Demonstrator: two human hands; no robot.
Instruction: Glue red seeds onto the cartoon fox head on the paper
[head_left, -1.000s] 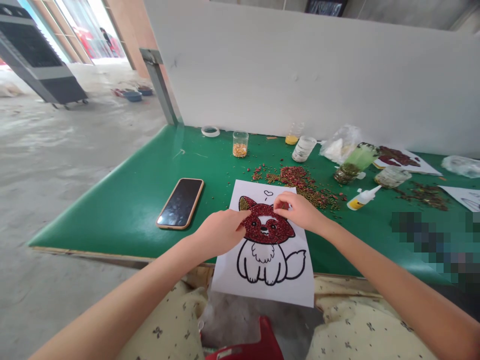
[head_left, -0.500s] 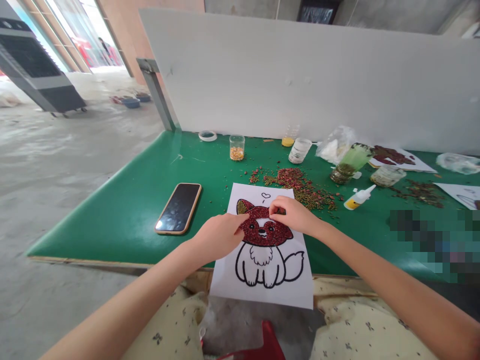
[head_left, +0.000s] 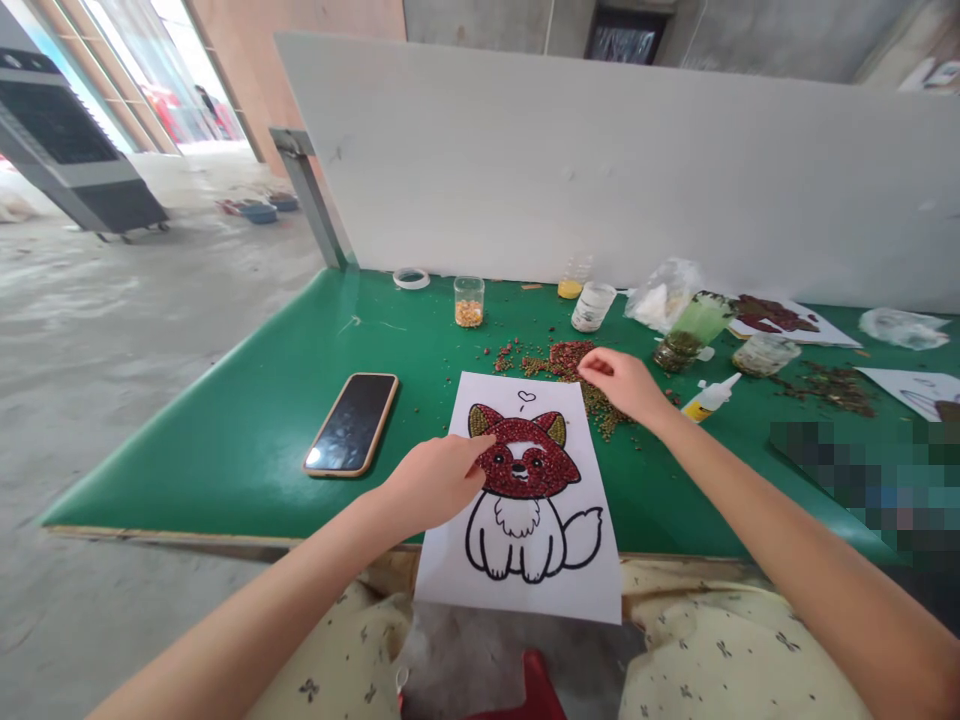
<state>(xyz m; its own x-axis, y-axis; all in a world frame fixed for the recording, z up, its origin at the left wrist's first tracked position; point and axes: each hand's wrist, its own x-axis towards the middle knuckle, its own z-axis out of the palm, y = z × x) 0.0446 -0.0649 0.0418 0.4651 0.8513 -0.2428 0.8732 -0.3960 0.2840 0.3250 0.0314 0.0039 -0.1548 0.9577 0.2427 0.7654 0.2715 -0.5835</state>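
Both hands work over the sheet of paper (head_left: 589,595) and the seeds just beyond it: the left hand (head_left: 442,482) lies at the sheet's left side, index finger stretched onto the edge of the drawn animal's head (head_left: 536,478), thumb apart from it and nothing visible in its grasp. Off the sheet's upper right corner, the right hand (head_left: 622,382) hovers at the red seeds (head_left: 566,355), its thumb and fingertips drawn close together; whether a seed sits between them cannot be told. On the sheet, the head is covered in dark red pieces with greenish ones inside the ears, while the body and tail are bare black outline. The sheet's lower edge hangs past the front of the green table (head_left: 225,420). Green seeds (head_left: 604,412) spread beside the red ones, and a glue bottle (head_left: 712,398) leans just behind the right forearm. Left of the sheet lies a phone (head_left: 352,425), screen up. Farther back stand a clear jar of yellow-orange kernels (head_left: 469,308) and a tilted whitish cup (head_left: 593,307), with a white ring (head_left: 411,279) lying to their left. Toward the right are a plastic bag (head_left: 664,295), a tilted green container (head_left: 699,325) and another picture in dark pieces (head_left: 776,313). Behind everything rises a white board (head_left: 525,180).
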